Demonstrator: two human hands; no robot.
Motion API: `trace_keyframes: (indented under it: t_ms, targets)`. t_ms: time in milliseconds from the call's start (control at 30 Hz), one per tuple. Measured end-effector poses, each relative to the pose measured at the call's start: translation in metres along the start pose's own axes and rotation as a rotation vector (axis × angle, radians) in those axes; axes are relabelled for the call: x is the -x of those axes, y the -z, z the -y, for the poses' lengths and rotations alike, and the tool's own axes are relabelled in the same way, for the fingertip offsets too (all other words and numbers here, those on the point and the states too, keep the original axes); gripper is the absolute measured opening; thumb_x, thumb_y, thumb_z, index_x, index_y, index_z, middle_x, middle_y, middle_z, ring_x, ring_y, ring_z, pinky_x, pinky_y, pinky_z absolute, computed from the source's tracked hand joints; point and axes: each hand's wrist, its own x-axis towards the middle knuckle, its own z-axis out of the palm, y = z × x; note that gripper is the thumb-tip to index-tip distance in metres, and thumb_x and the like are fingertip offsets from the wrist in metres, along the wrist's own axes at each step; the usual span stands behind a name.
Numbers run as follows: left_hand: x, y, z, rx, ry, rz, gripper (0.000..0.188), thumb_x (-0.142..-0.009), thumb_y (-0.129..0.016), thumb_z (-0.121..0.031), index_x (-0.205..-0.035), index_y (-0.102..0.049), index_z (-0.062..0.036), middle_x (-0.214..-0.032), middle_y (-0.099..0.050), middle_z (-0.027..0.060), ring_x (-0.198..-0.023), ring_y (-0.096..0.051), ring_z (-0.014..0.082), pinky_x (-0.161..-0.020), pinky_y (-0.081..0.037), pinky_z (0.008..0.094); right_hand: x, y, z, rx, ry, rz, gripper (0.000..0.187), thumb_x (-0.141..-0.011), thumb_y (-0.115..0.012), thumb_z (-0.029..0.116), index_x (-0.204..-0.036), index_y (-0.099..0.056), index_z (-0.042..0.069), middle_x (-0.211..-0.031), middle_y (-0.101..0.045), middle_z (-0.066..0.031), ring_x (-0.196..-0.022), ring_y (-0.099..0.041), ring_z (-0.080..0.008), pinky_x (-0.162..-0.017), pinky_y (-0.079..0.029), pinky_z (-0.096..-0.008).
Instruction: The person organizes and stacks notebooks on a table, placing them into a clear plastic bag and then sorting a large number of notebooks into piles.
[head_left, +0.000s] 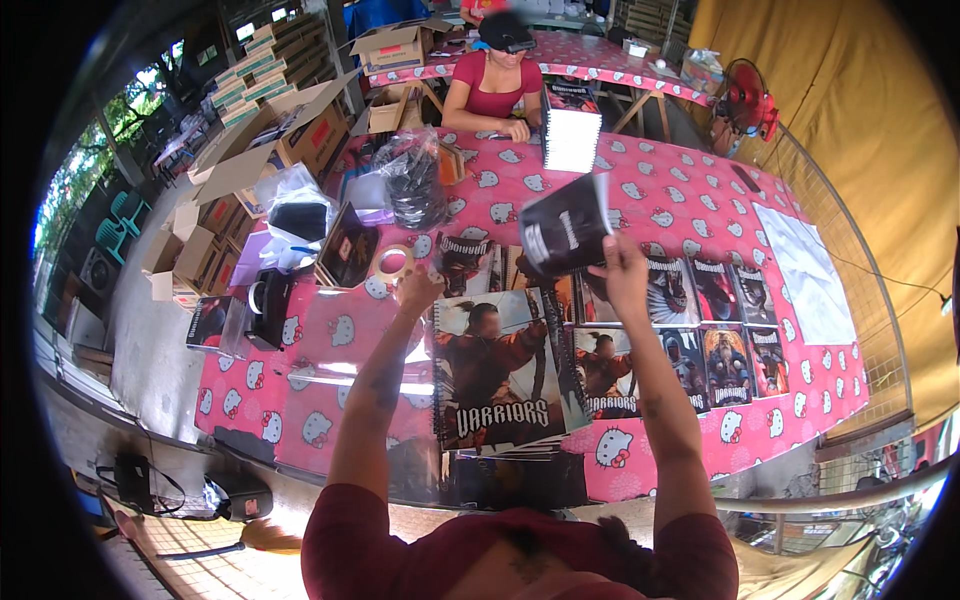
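Observation:
My right hand (624,272) grips the lower right corner of a black-covered notebook (562,228), raised and tilted over the table with white pages showing at its edge. Closed fingers of my left hand (419,289) are beside the tape roll (394,263); what they hold, if anything, is hidden. Just below that hand lies a stack of spiral notebooks (492,375), its top cover picturing an archer in red. Rows of notebooks with varied warrior covers (726,358) spread to the right. Another black-covered notebook (464,262) rests behind the stack.
Pink cat-print cloth covers the table (690,215). A tape dispenser (268,308), plastic-wrapped black coils (415,180) and open cartons (300,135) stand left. Across sits a co-worker (497,85) beside a tall notebook stack (571,128). White sheets (803,272) lie right, near a red fan (748,98).

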Motion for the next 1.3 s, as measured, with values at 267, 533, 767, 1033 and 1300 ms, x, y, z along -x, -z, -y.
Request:
trace_keyframes:
  t_ms: [267, 533, 767, 1033, 1300]
  targets:
    - [0.018, 0.147, -0.120, 0.503, -0.555, -0.420, 0.018, -0.081, -0.070, -0.010, -0.097, -0.068, -0.0034, -0.089, -0.066, 0.0161, -0.074, -0.064, 0.0297, -0.066, -0.049, 0.0382, 0.158, 0.016, 0.118, 0.739, 0.917, 0.512, 0.033, -0.080, -0.073, 0.028, -0.111, -0.070, 0.016, -0.111, -0.065, -0.0010, -0.100, -0.064, -0.0201, -0.081, -0.055, -0.0327]
    - [0.073, 0.349, -0.201, 1.009, -0.668, -0.794, 0.023, -0.085, -0.051, -0.003, -0.107, -0.056, -0.0044, -0.084, -0.052, 0.0006, -0.073, -0.048, 0.0079, -0.069, -0.041, 0.0218, 0.090, 0.073, 0.067, 0.380, 0.590, 0.229, 0.029, -0.089, -0.066, 0.019, -0.114, -0.065, 0.004, -0.113, -0.065, -0.0156, -0.101, -0.063, -0.0333, -0.087, -0.050, -0.0392]
    - [0.132, 0.208, -0.240, 0.030, -0.713, 0.262, 0.074, -0.083, -0.070, -0.034, -0.147, -0.038, -0.0148, -0.139, -0.046, 0.0235, -0.135, -0.038, 0.0389, -0.115, -0.026, 0.0481, -0.026, 0.174, -0.197, 0.860, 0.006, -0.047, 0.046, -0.083, -0.067, 0.026, -0.126, -0.058, 0.010, -0.126, -0.055, -0.0167, -0.118, -0.050, -0.0406, -0.097, -0.043, -0.0496]
    - [0.260, 0.174, -0.395, 0.566, -0.554, -0.213, 0.071, -0.090, -0.065, -0.033, -0.143, -0.036, 0.0055, -0.142, -0.041, 0.0302, -0.132, -0.042, 0.0411, -0.109, -0.033, 0.0455, -0.042, 0.227, -0.198, 1.164, -0.494, 0.160, 0.110, -0.068, -0.077, 0.059, -0.155, -0.017, 0.029, -0.152, -0.026, -0.0236, -0.141, -0.027, -0.0413, -0.109, -0.028, -0.0559]
    - [0.141, -0.129, -0.369, -0.091, -0.065, -0.015, 0.097, -0.076, -0.078, -0.043, -0.142, -0.029, 0.0089, -0.134, -0.041, 0.0306, -0.126, -0.041, 0.0469, -0.100, -0.041, 0.0487, -0.063, 0.239, -0.217, 0.999, -0.384, 0.048, 0.088, -0.068, -0.082, 0.031, -0.144, -0.037, 0.029, -0.139, -0.039, -0.0218, -0.131, -0.038, -0.0432, -0.099, -0.040, -0.0586]
